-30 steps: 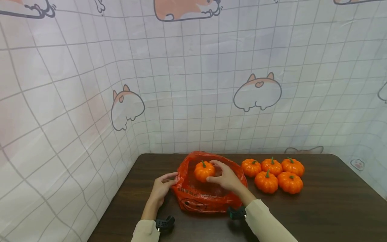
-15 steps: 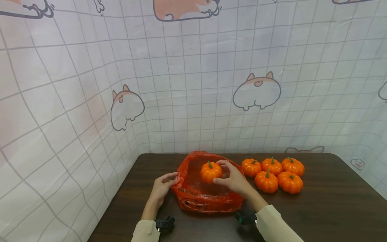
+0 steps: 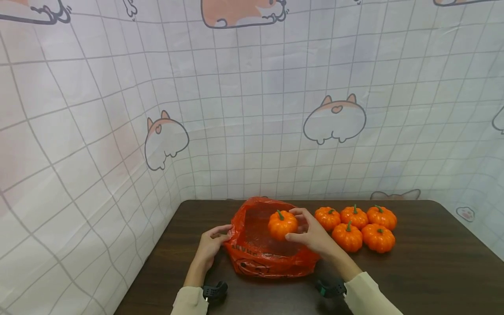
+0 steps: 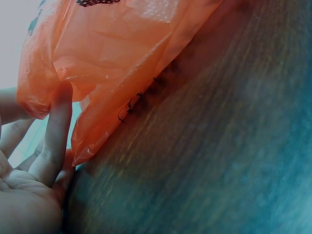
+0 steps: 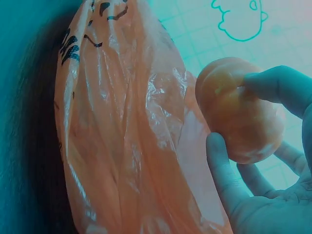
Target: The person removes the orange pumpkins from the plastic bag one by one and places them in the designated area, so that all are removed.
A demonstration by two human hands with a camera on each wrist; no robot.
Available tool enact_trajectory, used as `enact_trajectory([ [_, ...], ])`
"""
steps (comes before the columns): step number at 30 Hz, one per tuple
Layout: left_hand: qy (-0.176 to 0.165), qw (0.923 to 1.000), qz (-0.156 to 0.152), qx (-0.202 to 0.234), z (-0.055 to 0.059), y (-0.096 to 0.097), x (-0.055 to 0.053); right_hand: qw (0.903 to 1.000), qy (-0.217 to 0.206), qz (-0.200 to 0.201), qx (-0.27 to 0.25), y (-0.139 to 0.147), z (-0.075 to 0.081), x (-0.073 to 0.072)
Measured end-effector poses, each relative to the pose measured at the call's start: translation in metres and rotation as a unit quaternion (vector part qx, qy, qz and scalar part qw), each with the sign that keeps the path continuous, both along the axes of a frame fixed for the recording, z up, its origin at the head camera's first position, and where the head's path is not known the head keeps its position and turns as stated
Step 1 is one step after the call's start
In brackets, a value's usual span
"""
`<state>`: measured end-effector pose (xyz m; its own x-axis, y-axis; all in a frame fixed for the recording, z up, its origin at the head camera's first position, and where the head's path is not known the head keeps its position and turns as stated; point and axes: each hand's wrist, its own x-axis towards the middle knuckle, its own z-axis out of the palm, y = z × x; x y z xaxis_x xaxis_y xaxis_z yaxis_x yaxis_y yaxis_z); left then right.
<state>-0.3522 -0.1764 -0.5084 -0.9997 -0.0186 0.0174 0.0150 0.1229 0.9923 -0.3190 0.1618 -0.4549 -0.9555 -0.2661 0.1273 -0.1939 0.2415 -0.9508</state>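
My right hand [image 3: 315, 232] grips a small orange pumpkin [image 3: 282, 225] with a green stem, over the right part of a red plastic bag [image 3: 271, 262]. In the right wrist view the thumb and fingers are around the pumpkin [image 5: 239, 112], beside the bag's crinkled wall [image 5: 117, 126]. At the bag's left rim, my left hand [image 3: 208, 247] holds the plastic. The left wrist view has its fingers [image 4: 57, 126] at the bag's edge [image 4: 112, 63], partly covered by the film. The bag lies with its mouth spread wide.
Several more orange pumpkins [image 3: 347, 237] sit in a cluster on the dark wooden table [image 3: 425, 267], right of the bag. A white gridded cloth [image 3: 252, 166] with dog drawings hangs behind and along the left side.
My right hand has moved right with the pumpkin, from the middle of the bag's mouth toward its right side. The left hand and the other pumpkins have stayed put.
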Motion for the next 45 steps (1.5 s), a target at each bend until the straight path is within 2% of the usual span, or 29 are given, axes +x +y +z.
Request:
enact_trajectory([
  [15, 0.004, 0.9999, -0.01, 0.004, -0.001, -0.001, -0.001, 0.9999, -0.001, 0.003, 0.016, 0.027, 0.0, 0.016],
  [33, 0.007, 0.9999, -0.006, 0.005, -0.002, 0.0, -0.001, 0.9994, 0.006, 0.006, 0.033, 0.06, 0.004, 0.03],
  [45, 0.007, 1.0, -0.006, 0.0, -0.002, -0.001, -0.001, 0.9981, 0.016, -0.021, 0.055, 0.081, 0.004, 0.043],
])
